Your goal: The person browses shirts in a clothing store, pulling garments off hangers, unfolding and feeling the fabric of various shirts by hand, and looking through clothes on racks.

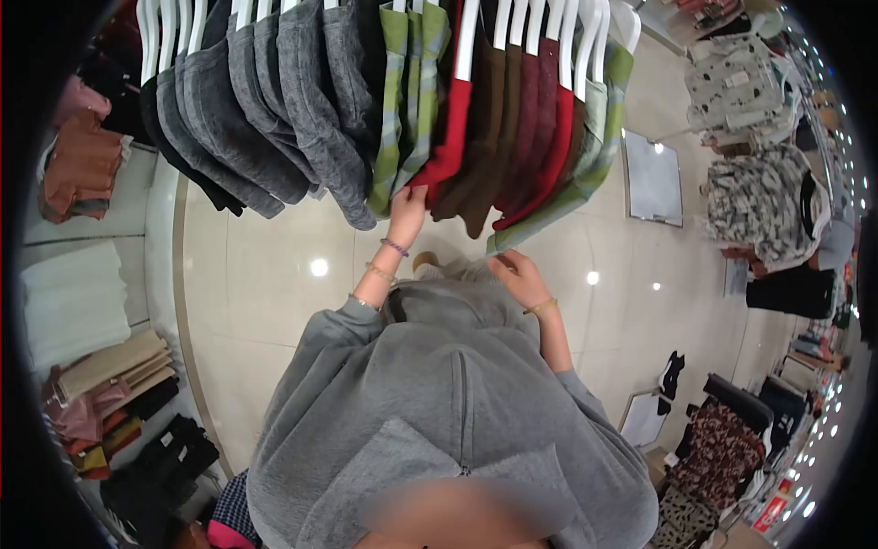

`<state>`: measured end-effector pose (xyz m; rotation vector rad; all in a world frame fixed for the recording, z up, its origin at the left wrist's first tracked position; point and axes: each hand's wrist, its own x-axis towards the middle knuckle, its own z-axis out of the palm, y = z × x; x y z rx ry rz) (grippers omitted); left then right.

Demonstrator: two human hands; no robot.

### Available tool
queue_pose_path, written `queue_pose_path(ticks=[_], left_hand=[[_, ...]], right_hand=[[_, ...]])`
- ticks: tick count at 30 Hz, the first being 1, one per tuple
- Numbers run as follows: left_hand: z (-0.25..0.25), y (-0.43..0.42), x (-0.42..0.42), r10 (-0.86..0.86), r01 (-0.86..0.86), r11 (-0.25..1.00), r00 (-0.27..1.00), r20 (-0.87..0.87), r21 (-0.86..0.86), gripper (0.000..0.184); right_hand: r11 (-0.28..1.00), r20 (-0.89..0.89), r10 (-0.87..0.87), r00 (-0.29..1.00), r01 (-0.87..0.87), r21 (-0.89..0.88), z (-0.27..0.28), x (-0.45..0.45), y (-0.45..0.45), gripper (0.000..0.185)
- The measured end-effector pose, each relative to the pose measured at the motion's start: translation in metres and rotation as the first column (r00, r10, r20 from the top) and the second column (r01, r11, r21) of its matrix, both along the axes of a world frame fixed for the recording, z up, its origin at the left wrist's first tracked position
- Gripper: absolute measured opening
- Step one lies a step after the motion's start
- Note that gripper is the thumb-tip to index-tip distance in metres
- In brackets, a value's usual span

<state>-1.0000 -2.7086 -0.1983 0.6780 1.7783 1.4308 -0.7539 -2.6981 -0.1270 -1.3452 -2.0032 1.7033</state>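
Observation:
White hangers (465,41) carry a row of garments across the top of the view. My left hand (409,215), with several bracelets on its wrist, is closed at the lower end of a red garment's sleeve (444,156). A green plaid garment (391,101) hangs just left of that hand. My right hand (521,280) pinches the bottom end of another green plaid garment's sleeve (549,215), at the right of the row. Between the hands hang brown garments (485,137) and maroon garments (529,128). The right fingertips are small in view.
Grey garments (215,114) fill the rack's left part. Folded clothes (114,371) lie on shelves at the left. Patterned tops (764,197) hang at the right. A mirror-like panel (653,178) stands on the tiled floor (265,311), and a smaller panel (645,416) is lower right.

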Motion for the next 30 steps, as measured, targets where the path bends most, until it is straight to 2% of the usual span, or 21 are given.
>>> queue_pose_path(ticks=[1, 2, 3, 5, 6, 8, 11, 13, 14, 15, 17, 18, 21, 22, 23, 24, 25, 27, 28, 29, 30], left_hand=[[0.007, -0.010, -0.003, -0.032, 0.036, 0.998, 0.994, 0.104, -0.046, 0.030], [0.038, -0.018, 0.004, 0.058, -0.104, 0.988, 0.936, 0.347, 0.117, 0.030], [0.031, -0.023, -0.006, -0.001, -0.158, 0.965, 0.795, 0.607, 0.208, 0.032], [0.035, -0.036, -0.014, 0.003, -0.225, 0.961, 0.583, 0.813, 0.158, 0.034], [0.038, -0.041, -0.021, -0.148, -0.170, 0.951, 0.482, 0.863, 0.258, 0.034], [0.048, -0.048, -0.023, -0.200, -0.131, 0.952, 0.421, 0.885, 0.277, 0.033], [0.065, -0.057, -0.011, -0.279, -0.097, 0.943, 0.296, 0.914, 0.320, 0.033], [0.076, -0.061, 0.007, -0.268, -0.115, 0.947, 0.229, 0.936, 0.299, 0.033], [0.077, -0.066, 0.012, -0.361, -0.078, 0.921, 0.198, 0.911, 0.381, 0.032], [0.079, -0.068, 0.017, -0.291, -0.089, 0.941, 0.282, 0.914, 0.326, 0.031], [0.084, -0.069, 0.029, -0.157, -0.107, 0.968, 0.439, 0.885, 0.225, 0.029], [0.077, -0.074, 0.032, -0.118, -0.058, 0.981, 0.572, 0.812, 0.184, 0.026], [0.013, -0.082, 0.036, -0.262, 0.284, 0.959, 0.872, 0.413, 0.009, 0.026], [-0.024, -0.090, 0.030, -0.468, 0.481, 0.873, 0.872, 0.143, -0.075, 0.037], [-0.037, -0.100, 0.036, -0.594, 0.586, 0.793, 0.805, 0.002, -0.165, 0.035], [-0.043, -0.118, 0.045, -0.704, 0.659, 0.702, 0.699, -0.125, -0.271, 0.032], [-0.050, -0.133, 0.053, -0.787, 0.727, 0.605, 0.607, -0.108, -0.325, 0.033], [-0.052, -0.161, 0.075, -0.866, 0.832, 0.467, 0.498, 0.033, -0.299, 0.034], [-0.051, -0.175, 0.087, -0.855, 0.849, 0.473, 0.507, 0.109, -0.236, 0.035], [-0.047, -0.190, 0.098, -0.818, 0.841, 0.518, 0.541, 0.195, -0.156, 0.036], [-0.041, -0.206, 0.107, -0.770, 0.813, 0.574, 0.575, 0.277, -0.092, 0.036]], right_hand=[[1.000, -0.006, 0.005, 1.000, -0.006, -0.020, 0.003, -0.004, -0.004, 0.037], [0.999, -0.011, 0.014, 1.000, -0.015, -0.037, 0.006, -0.011, -0.007, 0.038], [0.998, -0.015, 0.028, 1.000, -0.028, -0.052, 0.007, -0.017, -0.010, 0.039], [0.986, -0.006, 0.147, 0.989, -0.147, -0.077, -0.002, -0.025, -0.014, 0.045], [0.974, 0.001, 0.211, 0.978, -0.210, -0.090, -0.007, -0.030, -0.016, 0.049], [0.970, -0.045, 0.234, 0.971, -0.237, -0.055, -0.013, -0.045, -0.026, 0.057], [0.928, -0.113, 0.349, 0.930, -0.326, 0.179, -0.046, -0.067, -0.034, 0.061], [0.965, -0.100, 0.262, 0.960, -0.258, 0.044, -0.057, -0.080, -0.044, 0.044], [0.980, -0.112, 0.189, 0.976, -0.180, 0.081, -0.060, -0.084, -0.049, 0.036], [0.988, -0.127, 0.116, 0.985, -0.101, 0.117, -0.063, -0.088, -0.053, 0.028], [0.982, -0.117, 0.142, 0.983, -0.125, 0.144, -0.055, -0.079, -0.055, 0.024], [0.982, -0.089, 0.107, 0.990, -0.091, 0.166, -0.057, -0.070, -0.058, 0.024], [0.984, -0.046, -0.022, 0.999, 0.030, 0.175, -0.048, -0.031, -0.072, 0.024], [0.987, -0.063, -0.075, 0.995, 0.083, 0.136, -0.025, -0.020, -0.079, 0.024], [0.986, -0.079, -0.126, 0.989, 0.133, 0.095, -0.011, -0.010, -0.090, 0.024], [0.972, -0.222, -0.195, 0.955, 0.219, 0.090, -0.007, -0.002, -0.103, 0.027], [0.975, -0.189, -0.191, 0.963, 0.209, 0.079, 0.001, 0.004, -0.117, 0.027], [0.983, -0.123, -0.165, 0.979, 0.173, 0.055, 0.025, 0.011, -0.143, 0.027], [0.924, -0.173, -0.068, 0.983, 0.128, 0.360, 0.038, 0.009, -0.157, 0.026], [0.773, -0.195, 0.039, 0.980, 0.094, 0.628, 0.049, 0.005, -0.171, 0.024], [0.798, -0.139, 0.098, 0.985, 0.005, 0.603, 0.052, 0.004, -0.182, 0.022]])
